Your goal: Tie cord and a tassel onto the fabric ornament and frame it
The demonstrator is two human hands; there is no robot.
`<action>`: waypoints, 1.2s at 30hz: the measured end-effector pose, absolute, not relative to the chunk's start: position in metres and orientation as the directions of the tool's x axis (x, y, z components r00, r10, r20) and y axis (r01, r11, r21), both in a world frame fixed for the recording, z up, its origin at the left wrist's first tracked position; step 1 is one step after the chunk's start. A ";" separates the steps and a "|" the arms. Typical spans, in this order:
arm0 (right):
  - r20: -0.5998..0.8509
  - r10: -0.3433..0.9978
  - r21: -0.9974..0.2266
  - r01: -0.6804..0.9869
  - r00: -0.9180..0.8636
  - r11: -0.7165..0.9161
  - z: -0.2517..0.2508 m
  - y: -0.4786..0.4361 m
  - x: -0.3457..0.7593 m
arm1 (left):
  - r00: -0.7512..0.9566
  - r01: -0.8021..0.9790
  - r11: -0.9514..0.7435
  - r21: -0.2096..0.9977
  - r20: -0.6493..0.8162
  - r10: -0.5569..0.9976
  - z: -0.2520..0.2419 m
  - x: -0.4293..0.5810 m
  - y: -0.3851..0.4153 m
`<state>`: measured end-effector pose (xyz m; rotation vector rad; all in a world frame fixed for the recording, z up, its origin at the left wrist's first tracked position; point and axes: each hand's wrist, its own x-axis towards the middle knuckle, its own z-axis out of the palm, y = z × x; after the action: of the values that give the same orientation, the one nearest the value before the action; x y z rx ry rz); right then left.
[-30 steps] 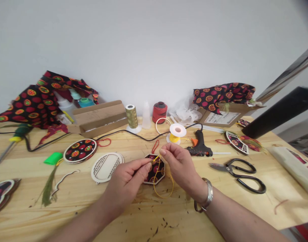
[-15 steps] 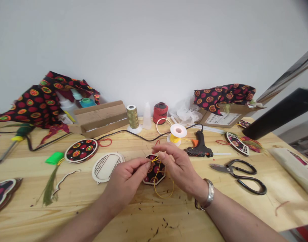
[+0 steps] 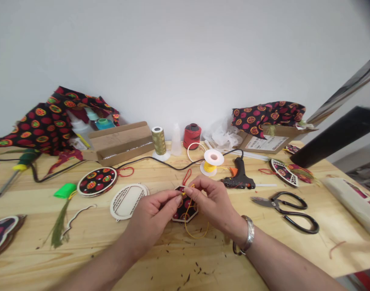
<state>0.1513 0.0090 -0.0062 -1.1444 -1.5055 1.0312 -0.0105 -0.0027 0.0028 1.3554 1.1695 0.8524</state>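
Between thumb and forefinger my left hand (image 3: 156, 214) pinches a yellow cord (image 3: 187, 231). My right hand (image 3: 211, 202), wearing a silver bracelet (image 3: 249, 234) at the wrist, closes its fingertips on the same cord a little to the right. A loop of the cord hangs below both hands. Beneath them lies an octagonal ornament (image 3: 181, 214) with dark patterned fabric and a pale wooden rim, partly covered by my fingers. Its red hanging loop (image 3: 187, 176) shows above. Just left of my left hand is a pale oval wooden frame (image 3: 127, 202) with latticework.
Behind my hands stand a spool of yellow cord (image 3: 209, 167), a red thread cone (image 3: 192, 136) and a green thread cone (image 3: 158, 141). To the right lie a black glue gun (image 3: 241, 176) and scissors (image 3: 282, 204). Leftward are a round ornament (image 3: 97, 182), a green tassel (image 3: 60, 222) and a screwdriver (image 3: 18, 169).
My right hand has lowered slightly and its fingers have drawn in on the yellow cord, uncovering the red loop. My left hand stays nearly in place.
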 end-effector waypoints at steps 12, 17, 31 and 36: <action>0.206 0.974 -0.952 0.209 -0.096 0.222 0.001 0.005 0.155 | 0.326 0.170 0.056 0.984 -0.110 0.939 0.003 -0.010 -0.003; 0.142 0.986 -0.967 0.199 -0.088 0.157 0.000 0.008 0.154 | 0.312 0.266 -0.048 0.963 -0.039 0.949 0.002 -0.013 -0.005; 0.149 0.978 -0.972 0.161 -0.147 0.172 0.002 0.005 0.152 | 0.262 0.235 0.107 0.966 -0.169 0.950 0.010 -0.008 -0.002; 0.148 0.977 -0.968 0.180 -0.155 0.175 0.000 0.004 0.153 | 0.260 0.244 0.072 0.967 -0.137 0.956 0.011 -0.010 -0.004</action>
<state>0.1525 0.0040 0.0002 -1.1545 -1.5290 1.0886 -0.0098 -0.0037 0.0113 1.4141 1.2102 0.8041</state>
